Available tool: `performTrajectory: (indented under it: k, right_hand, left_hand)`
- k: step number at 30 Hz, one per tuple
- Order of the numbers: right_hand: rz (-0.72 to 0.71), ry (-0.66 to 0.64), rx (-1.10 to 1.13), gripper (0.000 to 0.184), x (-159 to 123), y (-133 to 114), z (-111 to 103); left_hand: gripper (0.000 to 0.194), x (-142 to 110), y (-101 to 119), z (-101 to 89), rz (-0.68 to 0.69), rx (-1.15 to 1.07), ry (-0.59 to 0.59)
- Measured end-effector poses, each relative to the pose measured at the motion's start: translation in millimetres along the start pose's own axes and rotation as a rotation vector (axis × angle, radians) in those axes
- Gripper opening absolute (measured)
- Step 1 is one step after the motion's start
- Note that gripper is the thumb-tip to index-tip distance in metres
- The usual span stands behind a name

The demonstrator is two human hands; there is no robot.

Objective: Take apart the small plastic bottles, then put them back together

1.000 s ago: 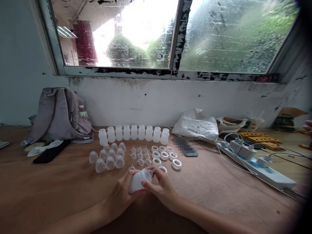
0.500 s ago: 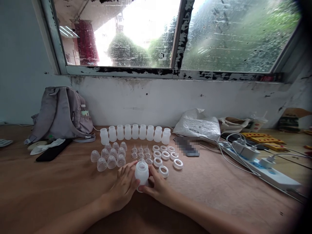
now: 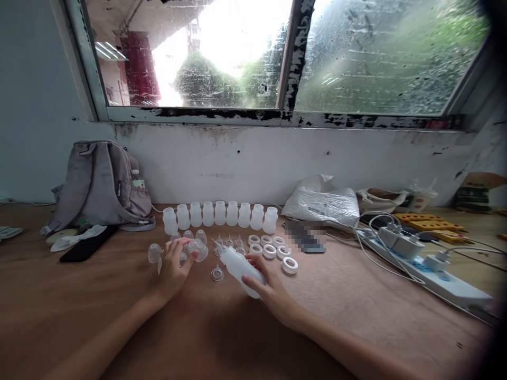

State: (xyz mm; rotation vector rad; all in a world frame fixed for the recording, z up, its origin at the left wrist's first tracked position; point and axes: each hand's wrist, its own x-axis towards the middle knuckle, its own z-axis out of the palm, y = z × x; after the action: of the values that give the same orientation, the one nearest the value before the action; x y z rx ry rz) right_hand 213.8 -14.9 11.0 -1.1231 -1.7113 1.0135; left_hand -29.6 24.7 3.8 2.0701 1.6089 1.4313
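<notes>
My right hand [image 3: 267, 282] is wrapped round a frosted white baby bottle [image 3: 244, 270], which tilts with its neck up and to the left. The neck overlaps the clear nipples [image 3: 238, 241], so I cannot tell exactly what sits on it. Among the clear dome caps [image 3: 154, 253], my left hand [image 3: 174, 264] has its thumb and fingers closed on one cap [image 3: 200, 250]. Its fingers hide part of the other caps. A single nipple [image 3: 217, 273] lies between the hands. White screw rings [image 3: 290, 265] lie beyond the right hand, some perhaps hidden by it.
Along the back stands a row of frosted bottles [image 3: 219, 214]. A grey backpack [image 3: 99, 184] and a black phone-like slab [image 3: 85, 250] are at left. To the right lie a silver pouch [image 3: 322, 203], a blurred dark object [image 3: 307, 237] and a power strip [image 3: 428, 272] with white cables.
Both hands were round the upright bottle. My left hand has let go and moved left to the caps, closing on one. My right hand has tipped the bottle leftward and shifted slightly right.
</notes>
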Motion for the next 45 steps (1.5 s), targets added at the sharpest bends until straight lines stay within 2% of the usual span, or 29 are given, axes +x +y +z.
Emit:
performTrajectory:
  k: [4,7,9,12,20,28,38,41,45]
  right_hand:
    - [-0.05,0.007,-0.001,0.031,1.5,-0.2,-3.8]
    - [-0.091,-0.018,-0.024,0.031,0.3,-0.2,-3.5]
    - [-0.118,-0.035,-0.049,0.031,-0.9,-0.4,-2.4]
    - [-0.139,-0.065,-0.066,0.03,-2.0,-1.6,-1.6]
    - [-0.128,-0.12,-0.065,0.029,-3.0,-6.2,-7.2]
    - [-0.139,-0.143,-0.012,0.028,-2.9,-7.3,-8.3]
    - [-0.153,-0.161,-0.034,0.03,-6.7,-8.7,-7.1]
    - [-0.147,-0.171,-0.025,0.032,-8.3,-9.9,-7.9]
    - [-0.157,-0.178,-0.021,0.03,-8.0,-7.5,-10.5]
  left_hand:
    - [0.041,-4.9,19.3,-2.0,-0.269,-0.624,-0.084]
    - [0.042,-11.2,24.3,4.8,-0.327,-0.758,-0.088]
    - [0.038,-15.9,25.9,8.6,-0.32,-0.739,-0.108]
    - [0.032,-22.6,29.7,8.8,-0.277,-0.681,-0.201]
    - [0.026,-31.4,34.3,0.8,-0.072,-0.575,-0.376]
    - [0.025,-33.0,28.6,3.5,0.05,-0.462,-0.389]
    - [0.024,-45.6,27.9,2.6,0.116,-0.247,-0.408]
    - [0.023,-49.6,29.2,4.1,0.135,-0.256,-0.391]
    - [0.032,-55.9,28.3,10.3,0.171,-0.27,-0.404]
